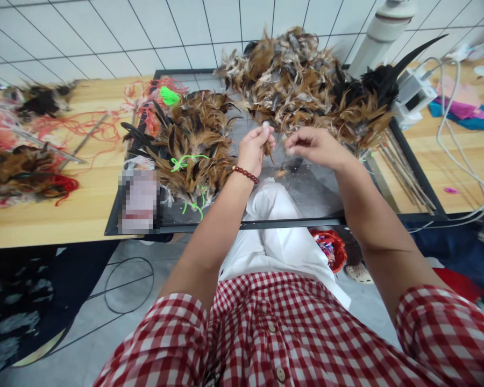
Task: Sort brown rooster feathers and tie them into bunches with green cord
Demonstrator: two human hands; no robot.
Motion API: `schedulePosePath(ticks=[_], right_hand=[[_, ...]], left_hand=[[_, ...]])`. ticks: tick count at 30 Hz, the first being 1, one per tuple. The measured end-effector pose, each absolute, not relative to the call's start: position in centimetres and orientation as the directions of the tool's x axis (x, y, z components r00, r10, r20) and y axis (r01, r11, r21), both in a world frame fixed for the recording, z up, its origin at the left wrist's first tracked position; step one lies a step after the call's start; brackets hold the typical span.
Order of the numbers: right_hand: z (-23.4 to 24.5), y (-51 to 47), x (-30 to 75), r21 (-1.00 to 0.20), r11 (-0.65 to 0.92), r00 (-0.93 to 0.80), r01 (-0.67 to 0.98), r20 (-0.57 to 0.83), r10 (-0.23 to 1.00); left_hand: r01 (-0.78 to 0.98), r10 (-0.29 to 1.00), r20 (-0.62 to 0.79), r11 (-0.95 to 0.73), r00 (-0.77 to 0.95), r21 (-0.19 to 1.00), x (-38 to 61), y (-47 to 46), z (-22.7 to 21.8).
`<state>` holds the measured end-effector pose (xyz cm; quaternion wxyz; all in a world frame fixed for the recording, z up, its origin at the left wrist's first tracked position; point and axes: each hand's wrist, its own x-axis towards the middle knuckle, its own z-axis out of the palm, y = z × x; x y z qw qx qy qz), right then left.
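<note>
My left hand [253, 150], with a beaded bracelet at the wrist, is closed on a small bunch of brown feathers [269, 151]. Its thumb and forefinger pinch the pale quill end at the top, and the tips hang down. Just to the right, my right hand [313, 146] has its fingers curled together; whatever they may hold is too small to make out. Beyond both hands lies a big heap of loose brown and black feathers [282, 80]. Left of my left hand are feather bundles [197, 129], some tied with bright green string [185, 161].
A black-framed glass panel [290, 221] lies on the wooden table [92, 209]. Thin sticks [407, 172] are at its right, near a white charger block [415, 94] with cables [447, 129]. Red string [105, 129] tangles at left. A red basket [339, 252] stands below.
</note>
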<state>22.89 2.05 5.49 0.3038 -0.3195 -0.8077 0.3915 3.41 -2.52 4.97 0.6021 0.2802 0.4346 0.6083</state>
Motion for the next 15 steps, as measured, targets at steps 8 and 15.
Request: schedulePosePath(ticks=[8, 15], right_hand=[[4.7, 2.3, 23.1, -0.677, 0.589, -0.784, 0.440, 0.029, 0.620], [5.6, 1.1, 22.3, -0.464, 0.684, -0.680, 0.563, 0.210, 0.702]], left_hand=[[-0.515, 0.963, -0.229, 0.125, -0.142, 0.848, 3.1, -2.5, 5.1], [-0.466, 0.971, -0.204, 0.126, -0.121, 0.876, 3.8, -2.8, 5.5]])
